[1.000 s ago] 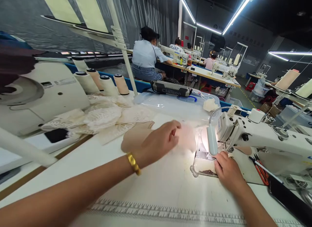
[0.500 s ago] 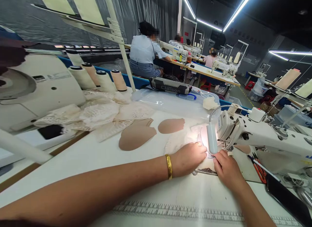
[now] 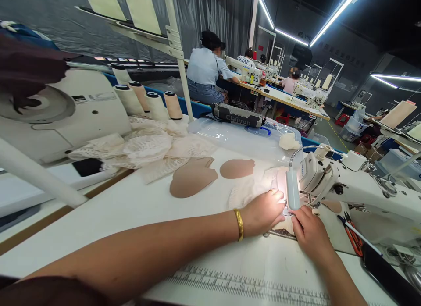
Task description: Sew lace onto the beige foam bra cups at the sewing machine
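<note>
My left hand (image 3: 265,213), with a gold bangle at the wrist, has its fingers curled down on a piece of pale lace fabric (image 3: 245,192). The fabric lies at the needle area of a white sewing machine (image 3: 362,183). Close by on the right, my right hand (image 3: 311,230) holds the fabric's near edge between thumb and fingers, below a small lit lamp (image 3: 292,190). The lamp partly hides the needle and the fabric under it. Brown cup-shaped pieces (image 3: 192,179) lie flat to the left, with a smaller brown piece (image 3: 237,169) beside them.
A printed ruler strip (image 3: 243,286) runs along the near table edge. Orange-handled snips (image 3: 354,240) and a dark phone (image 3: 390,275) lie at right. Lace pieces (image 3: 148,148), thread cones (image 3: 158,106) and a clear plastic box (image 3: 226,135) stand behind. Co-workers sit farther back.
The view has swung slightly left, so the scene sits farther right. My left hand's fingers have shifted a little on the fabric, its thumb now more apart. My right hand stays by the needle area.
</note>
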The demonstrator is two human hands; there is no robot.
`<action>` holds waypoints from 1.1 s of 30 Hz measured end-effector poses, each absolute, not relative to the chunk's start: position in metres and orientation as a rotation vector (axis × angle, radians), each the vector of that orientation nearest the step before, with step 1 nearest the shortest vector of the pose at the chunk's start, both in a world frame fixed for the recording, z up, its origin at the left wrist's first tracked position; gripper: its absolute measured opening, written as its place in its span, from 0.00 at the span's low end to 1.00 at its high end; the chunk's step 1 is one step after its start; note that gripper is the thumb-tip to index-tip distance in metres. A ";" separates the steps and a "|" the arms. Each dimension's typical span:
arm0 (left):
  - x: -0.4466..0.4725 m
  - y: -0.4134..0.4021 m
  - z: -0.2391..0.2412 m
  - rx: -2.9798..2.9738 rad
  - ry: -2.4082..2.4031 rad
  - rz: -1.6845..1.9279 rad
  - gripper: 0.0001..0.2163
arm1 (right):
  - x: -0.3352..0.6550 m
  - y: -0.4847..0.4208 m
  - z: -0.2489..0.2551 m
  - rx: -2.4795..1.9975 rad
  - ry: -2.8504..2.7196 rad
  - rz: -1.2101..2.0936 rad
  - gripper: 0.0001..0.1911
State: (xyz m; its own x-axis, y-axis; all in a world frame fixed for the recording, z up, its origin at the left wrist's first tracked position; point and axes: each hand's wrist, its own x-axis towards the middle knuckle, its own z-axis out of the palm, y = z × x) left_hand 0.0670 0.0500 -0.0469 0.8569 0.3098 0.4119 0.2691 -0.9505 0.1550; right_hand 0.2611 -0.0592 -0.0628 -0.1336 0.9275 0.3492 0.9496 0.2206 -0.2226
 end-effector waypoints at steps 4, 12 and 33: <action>0.070 0.057 -0.035 2.862 0.660 0.585 0.24 | 0.261 -0.058 -0.063 -1.706 -2.090 -0.093 0.14; 0.079 0.066 -0.007 2.812 0.902 0.338 0.06 | 0.258 -0.060 -0.059 -1.569 -2.051 -0.158 0.13; -0.069 -0.062 -0.019 0.941 0.379 0.651 0.24 | 0.123 -0.111 -0.036 -0.754 -0.820 1.279 0.08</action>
State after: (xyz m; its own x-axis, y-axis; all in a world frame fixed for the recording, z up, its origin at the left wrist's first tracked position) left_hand -0.0687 -0.0623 -0.0189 0.7489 0.6623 -0.0230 -0.3467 0.4211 0.8382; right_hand 0.1230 -0.1108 -0.0358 0.0971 0.9900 0.1026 -0.5060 0.1379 -0.8514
